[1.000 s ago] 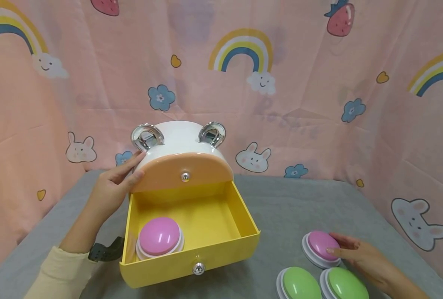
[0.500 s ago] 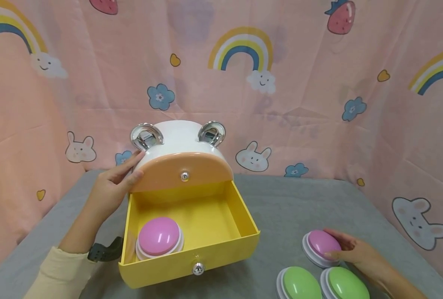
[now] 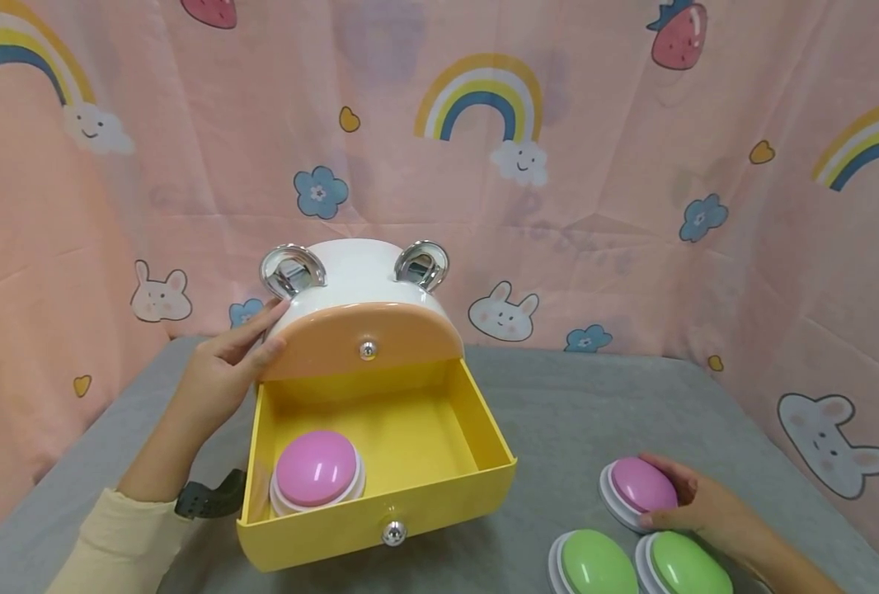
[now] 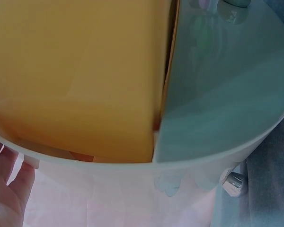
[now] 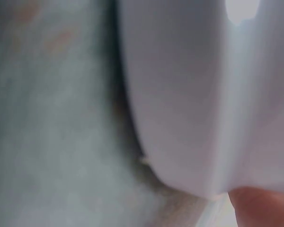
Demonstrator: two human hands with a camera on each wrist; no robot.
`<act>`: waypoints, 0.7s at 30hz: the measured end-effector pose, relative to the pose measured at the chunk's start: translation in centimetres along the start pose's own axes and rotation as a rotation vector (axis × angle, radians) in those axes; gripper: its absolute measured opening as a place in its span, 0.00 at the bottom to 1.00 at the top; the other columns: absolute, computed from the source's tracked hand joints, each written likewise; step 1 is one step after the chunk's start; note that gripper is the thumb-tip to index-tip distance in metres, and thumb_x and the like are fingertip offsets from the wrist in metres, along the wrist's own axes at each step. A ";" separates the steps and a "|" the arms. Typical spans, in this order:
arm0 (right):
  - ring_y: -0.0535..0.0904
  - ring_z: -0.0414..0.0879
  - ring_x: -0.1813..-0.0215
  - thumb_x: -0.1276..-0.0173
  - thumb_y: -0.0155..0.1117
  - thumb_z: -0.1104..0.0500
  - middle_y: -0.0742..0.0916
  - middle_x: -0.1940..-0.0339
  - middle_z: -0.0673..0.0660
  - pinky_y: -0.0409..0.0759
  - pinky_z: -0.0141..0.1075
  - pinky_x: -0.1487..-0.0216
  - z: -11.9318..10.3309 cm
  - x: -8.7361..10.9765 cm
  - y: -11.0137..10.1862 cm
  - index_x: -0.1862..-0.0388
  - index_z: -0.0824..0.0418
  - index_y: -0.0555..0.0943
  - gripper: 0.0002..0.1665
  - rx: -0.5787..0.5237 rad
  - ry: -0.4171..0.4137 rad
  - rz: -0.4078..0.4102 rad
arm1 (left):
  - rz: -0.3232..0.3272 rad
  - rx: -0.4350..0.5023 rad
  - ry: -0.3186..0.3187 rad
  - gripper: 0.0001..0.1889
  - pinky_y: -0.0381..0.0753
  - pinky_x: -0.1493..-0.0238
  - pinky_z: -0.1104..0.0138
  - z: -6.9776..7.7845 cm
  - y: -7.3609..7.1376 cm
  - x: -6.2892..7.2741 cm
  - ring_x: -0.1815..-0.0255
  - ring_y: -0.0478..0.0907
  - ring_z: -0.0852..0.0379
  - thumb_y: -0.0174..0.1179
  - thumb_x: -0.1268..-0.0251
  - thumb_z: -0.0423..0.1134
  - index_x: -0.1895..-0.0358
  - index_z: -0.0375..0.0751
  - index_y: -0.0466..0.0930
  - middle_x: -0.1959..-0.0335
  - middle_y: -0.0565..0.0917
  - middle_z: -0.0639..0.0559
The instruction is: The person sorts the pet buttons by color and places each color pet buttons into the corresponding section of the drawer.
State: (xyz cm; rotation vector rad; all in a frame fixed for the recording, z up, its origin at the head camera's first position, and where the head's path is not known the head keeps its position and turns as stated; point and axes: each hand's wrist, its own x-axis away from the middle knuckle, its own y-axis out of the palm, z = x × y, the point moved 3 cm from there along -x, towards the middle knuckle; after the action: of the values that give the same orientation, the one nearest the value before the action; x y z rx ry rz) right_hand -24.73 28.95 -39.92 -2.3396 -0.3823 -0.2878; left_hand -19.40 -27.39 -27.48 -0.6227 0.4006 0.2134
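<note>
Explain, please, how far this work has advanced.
Done: the yellow drawer is open, one pink dome inside. In hand: the right grip holds another pink dome outside the drawer. Remaining: probably putting that dome into the drawer's free space; whether the two green domes follow is unclear.

Cloth-screened work spot, kind of room unclear, pink backdrop [image 3: 595, 107] printed with rainbows [image 3: 517, 103] and rabbits [image 3: 504, 320], grey counter [image 3: 558, 412] before it

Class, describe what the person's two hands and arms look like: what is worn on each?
Left: the left hand is ungloved; a pale cream fabric sleeve covers part of the forearm, with a dark, curved strap beside the cuff. Right: the right hand is ungloved too, with no sleeve or strap showing.
</note>
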 end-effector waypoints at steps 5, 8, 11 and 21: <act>0.66 0.70 0.28 0.41 0.76 0.45 0.62 0.24 0.76 0.75 0.58 0.34 -0.1 -0.1 0.1 0.21 0.70 0.51 0.62 0.018 0.014 0.006 | -0.002 0.006 0.001 0.26 0.70 0.37 0.73 0.1 0.0 0.0 0.23 0.63 0.44 0.55 0.25 0.49 0.26 0.58 0.67 0.23 0.65 0.52; 0.65 0.71 0.28 0.42 0.76 0.44 0.62 0.24 0.77 0.73 0.60 0.33 -0.3 -0.2 0.1 0.21 0.71 0.51 0.63 0.026 0.033 0.018 | 0.000 0.007 0.002 0.26 0.70 0.37 0.74 0.2 0.0 0.0 0.23 0.63 0.44 0.55 0.25 0.49 0.26 0.57 0.67 0.23 0.65 0.52; 0.65 0.71 0.28 0.44 0.77 0.43 0.63 0.25 0.77 0.73 0.61 0.33 -0.5 -0.3 0.1 0.22 0.72 0.53 0.64 0.030 0.048 0.037 | -0.002 0.008 -0.001 0.26 0.69 0.36 0.74 0.2 0.0 0.1 0.23 0.63 0.44 0.55 0.25 0.49 0.26 0.58 0.67 0.23 0.64 0.52; 0.63 0.72 0.29 0.42 0.76 0.43 0.63 0.25 0.76 0.72 0.62 0.34 -2.2 0.3 -0.5 0.23 0.71 0.55 0.61 0.035 0.055 0.085 | -0.002 0.006 0.003 0.26 0.71 0.34 0.58 0.3 0.1 0.1 0.23 0.62 0.43 0.55 0.25 0.49 0.26 0.57 0.66 0.23 0.64 0.51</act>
State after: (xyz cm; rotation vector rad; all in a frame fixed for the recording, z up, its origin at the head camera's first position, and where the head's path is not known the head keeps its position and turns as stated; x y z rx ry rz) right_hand -24.87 27.83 -37.95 -2.3021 -0.2585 -0.3011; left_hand -19.27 -27.13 -27.28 -0.6177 0.4031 0.2097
